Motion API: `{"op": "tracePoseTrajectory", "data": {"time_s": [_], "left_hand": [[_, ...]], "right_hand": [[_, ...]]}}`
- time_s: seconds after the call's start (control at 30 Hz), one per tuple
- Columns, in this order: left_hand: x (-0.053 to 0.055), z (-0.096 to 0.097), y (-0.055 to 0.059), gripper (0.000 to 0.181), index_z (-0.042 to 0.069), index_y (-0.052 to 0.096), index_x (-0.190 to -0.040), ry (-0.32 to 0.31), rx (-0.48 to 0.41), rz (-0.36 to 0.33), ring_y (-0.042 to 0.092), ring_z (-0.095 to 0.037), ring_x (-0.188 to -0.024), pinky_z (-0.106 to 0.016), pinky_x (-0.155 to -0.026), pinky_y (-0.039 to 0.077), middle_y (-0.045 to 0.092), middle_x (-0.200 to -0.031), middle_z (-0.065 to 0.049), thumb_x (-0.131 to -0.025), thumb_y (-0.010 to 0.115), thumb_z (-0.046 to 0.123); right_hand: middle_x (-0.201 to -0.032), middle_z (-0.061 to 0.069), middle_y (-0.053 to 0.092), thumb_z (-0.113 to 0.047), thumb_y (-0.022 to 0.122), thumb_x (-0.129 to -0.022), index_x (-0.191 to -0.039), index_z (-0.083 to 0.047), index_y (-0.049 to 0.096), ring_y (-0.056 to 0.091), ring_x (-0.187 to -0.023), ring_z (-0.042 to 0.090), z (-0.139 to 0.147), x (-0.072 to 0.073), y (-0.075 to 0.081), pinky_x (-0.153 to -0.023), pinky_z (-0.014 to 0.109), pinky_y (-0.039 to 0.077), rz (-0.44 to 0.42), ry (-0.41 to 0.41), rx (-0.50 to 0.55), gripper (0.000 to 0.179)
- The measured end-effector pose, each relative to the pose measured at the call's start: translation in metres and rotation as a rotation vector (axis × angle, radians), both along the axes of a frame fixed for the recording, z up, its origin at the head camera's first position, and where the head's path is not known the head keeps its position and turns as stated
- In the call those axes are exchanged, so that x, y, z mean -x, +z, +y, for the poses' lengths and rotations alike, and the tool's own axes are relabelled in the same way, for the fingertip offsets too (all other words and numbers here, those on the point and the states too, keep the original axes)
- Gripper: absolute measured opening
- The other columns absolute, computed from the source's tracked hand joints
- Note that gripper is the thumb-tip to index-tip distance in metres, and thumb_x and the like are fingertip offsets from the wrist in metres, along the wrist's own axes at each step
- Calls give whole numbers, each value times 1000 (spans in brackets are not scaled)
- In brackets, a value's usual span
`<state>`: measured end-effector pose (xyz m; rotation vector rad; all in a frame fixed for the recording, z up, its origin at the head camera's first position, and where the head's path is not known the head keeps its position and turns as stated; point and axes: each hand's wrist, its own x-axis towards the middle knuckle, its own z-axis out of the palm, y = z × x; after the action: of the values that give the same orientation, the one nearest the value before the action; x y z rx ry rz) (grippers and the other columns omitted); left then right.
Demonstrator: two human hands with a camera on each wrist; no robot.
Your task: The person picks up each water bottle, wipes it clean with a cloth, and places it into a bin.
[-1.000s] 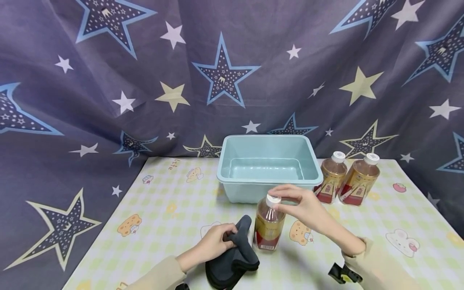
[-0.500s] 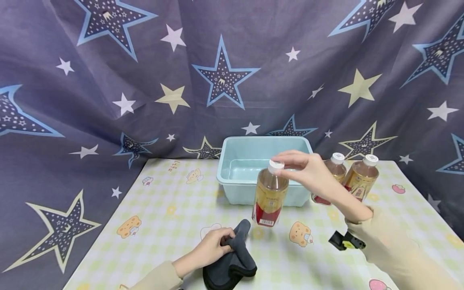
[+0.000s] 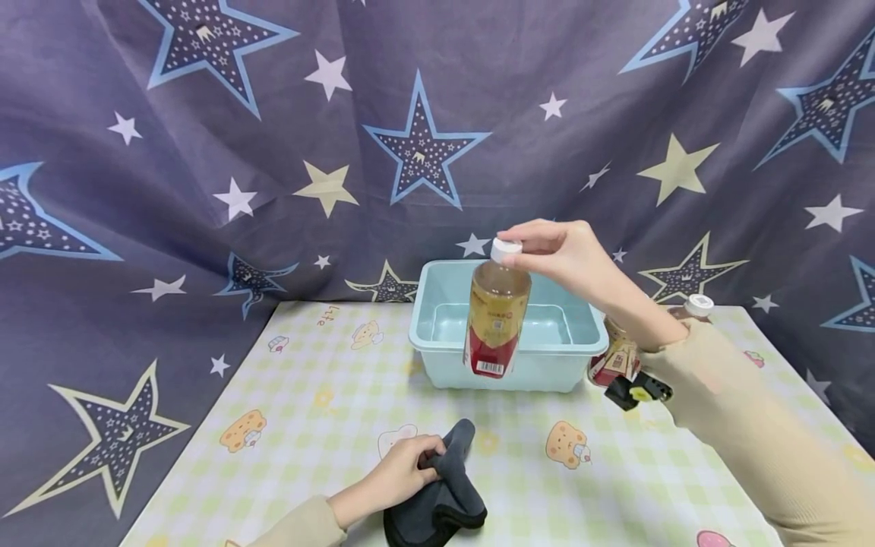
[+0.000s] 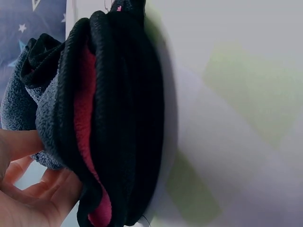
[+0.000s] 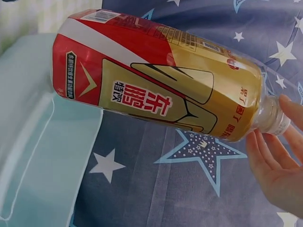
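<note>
- Bottle of clear plastic with a white cap and a gold-and-red label (image 3: 499, 315) hangs off the table, leaning slightly, across the near rim of the pale blue rectangular plastic basin (image 3: 437, 368); whether its base touches the rim, I cannot tell.
- Right hand (image 3: 557, 247) pinches this bottle by the cap and neck, thumb on one side, fingers on the other; holding it so high probably keeps the wrist above the basin's walls and lets the body hang below.
- Left hand (image 3: 406, 471) grips a fold of the dark grey, black-edged fleecy cloth (image 3: 444, 494), thumb and fingers curled into it; the left wrist view shows a red-pink strip inside the folds. The bunched cloth rests on the table, perhaps held there merely to keep it near.
- Two similar white-capped bottles stand to the basin's right: one (image 3: 615, 357) just beside its wall, the other (image 3: 699, 305) mostly behind the beige sleeve (image 3: 724, 403). That placing seems to leave the basin's near side approachable.
- Pale green checked tablecloth (image 3: 307, 441) stretches between the grey cloth and the basin, and widely leftward; room looks tighter on the right, where the forearm crosses near the standing bottles.
- Star-printed dark curtain (image 3: 355, 152) rises close behind the basin, limiting reach past its far rim.
</note>
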<state>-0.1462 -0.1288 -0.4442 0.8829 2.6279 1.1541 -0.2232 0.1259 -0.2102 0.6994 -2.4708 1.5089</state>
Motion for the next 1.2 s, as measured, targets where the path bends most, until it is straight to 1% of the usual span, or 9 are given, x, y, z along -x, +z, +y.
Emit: {"op": "tracePoseTrajectory", "data": {"time_s": [0.13, 0.27, 0.4, 0.5, 0.7, 0.8, 0.93, 1.07, 1.2], "left_hand": [[0, 0, 1, 16, 14, 57, -83, -1, 9, -11, 40, -2, -57, -18, -54, 38, 50, -72, 9, -76, 64, 2], [0, 0, 1, 16, 15, 57, -83, -5, 11, -10, 41, -2, -58, -18, -55, 38, 51, -73, 9, -76, 65, 3], [0, 1, 1, 15, 16, 58, -83, -9, 8, -18, 42, -2, -59, -18, -55, 39, 52, -74, 9, -76, 65, 4], [0, 1, 2, 15, 16, 58, -83, -8, 9, -33, 42, -2, -59, -19, -55, 39, 52, -74, 10, -76, 65, 5], [-1, 1, 3, 16, 16, 58, -84, -5, 7, -46, 43, -2, -60, -19, -56, 39, 55, -76, 6, -76, 64, 3], [-2, 1, 4, 16, 16, 58, -84, -6, 4, -54, 42, -2, -60, -19, -56, 38, 55, -76, 4, -77, 64, 3], [-2, 1, 5, 16, 16, 59, -84, -6, 0, -62, 42, -3, -59, -19, -55, 38, 55, -76, 6, -77, 64, 3], [-2, 1, 5, 17, 17, 59, -84, -2, 0, -54, 42, -3, -58, -19, -55, 38, 52, -74, 9, -76, 64, 3], [-3, 1, 5, 17, 16, 59, -85, 3, 0, -53, 42, -2, -58, -19, -54, 38, 53, -74, 7, -76, 63, 2]], "right_hand": [[-100, 6, 65, -25, 70, -75, -109, -10, 64, 62, -87, 10, -4, 11, 9, -73, 26, 47, -4, -4, -12, 38], [-95, 9, 66, -24, 70, -75, -108, -11, 65, 62, -84, 10, -9, 22, 14, -72, 27, 48, -20, -22, -24, 37], [-98, 10, 65, -26, 70, -75, -108, -11, 65, 61, -86, 12, -14, 34, 16, -78, 31, 47, -32, -36, -49, 37], [-103, 9, 64, -26, 69, -75, -109, -10, 64, 61, -89, 14, -18, 42, 15, -81, 33, 46, -40, -30, -58, 38], [-110, 9, 61, -23, 69, -76, -110, -9, 63, 61, -92, 17, -24, 60, 8, -81, 34, 46, -70, -30, -83, 37], [-113, 10, 59, -19, 67, -78, -111, -8, 63, 60, -94, 19, -27, 67, 2, -82, 34, 46, -80, -23, -103, 35], [-114, 12, 58, -14, 65, -79, -111, -6, 62, 60, -95, 21, -32, 73, -5, -82, 34, 46, -100, -8, -107, 33], [-113, 13, 58, -10, 63, -80, -112, -5, 61, 60, -96, 21, -39, 79, -14, -81, 33, 46, -135, 4, -96, 32], [-112, 14, 59, -7, 63, -80, -111, -3, 62, 60, -96, 21, -45, 85, -25, -78, 31, 47, -158, 16, -95, 31]]}}
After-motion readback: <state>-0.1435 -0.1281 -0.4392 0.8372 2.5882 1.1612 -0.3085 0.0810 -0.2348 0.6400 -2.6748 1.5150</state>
